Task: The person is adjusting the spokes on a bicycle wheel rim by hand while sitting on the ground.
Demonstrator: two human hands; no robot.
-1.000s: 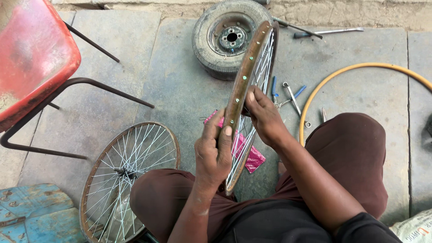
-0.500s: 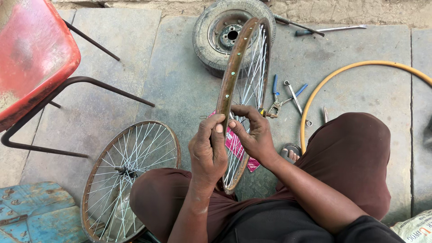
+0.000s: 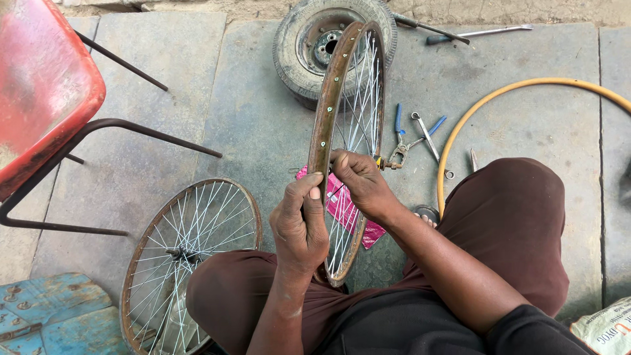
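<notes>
Stone slab floor takes up most of the view, with a red plastic chair off to the left and a small car tyre on its rim lying flat at the top. A second spoked wheel lies flat by the person's left knee, and a yellow hose curves past the right knee.

The main thing is the rusty bicycle rim, standing on edge between the knees, its plane running straight away from the person, top tilted toward the tyre. Left hand is wrapped around the near part of the rim, thumb up. Right hand is just beside it on the spoke side, fingers pinched narrow on a spoke or nipple, can't tell which. Pink packet lies underneath; blue-handled pliers sit just right.
</notes>
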